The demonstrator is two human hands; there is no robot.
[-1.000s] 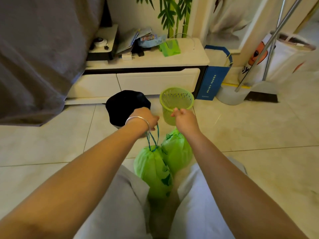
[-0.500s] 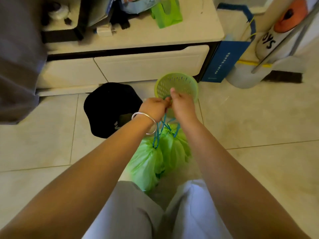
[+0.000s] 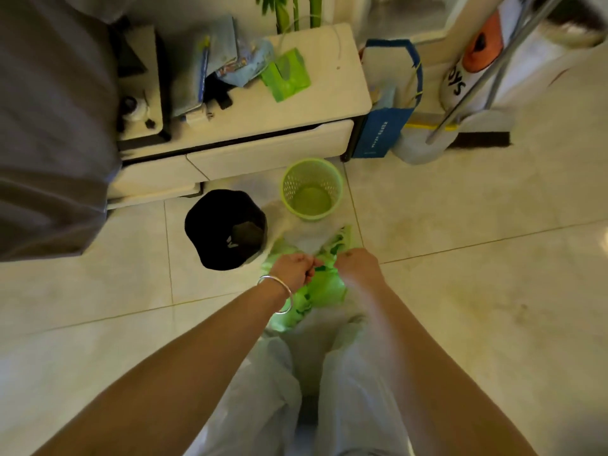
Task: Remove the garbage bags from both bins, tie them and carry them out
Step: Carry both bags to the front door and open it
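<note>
Two green garbage bags hang bunched together just above the floor in front of my knees. My left hand, with a silver bangle on the wrist, and my right hand are both curled close together over the bags' tops, gripping them; the drawstrings are hidden between my fingers. Beyond them stand the green mesh bin and the black bin, both on the tiled floor with no bag inside.
A low white cabinet with clutter on top stands behind the bins. A blue paper bag, a white sack and a broom with dustpan lie at the right. Grey fabric hangs at the left. Open tiled floor stretches right.
My view has tilted further down over the bins. Both hands have dropped lower with the bags and stay clenched together; the blue drawstring loops no longer show.
</note>
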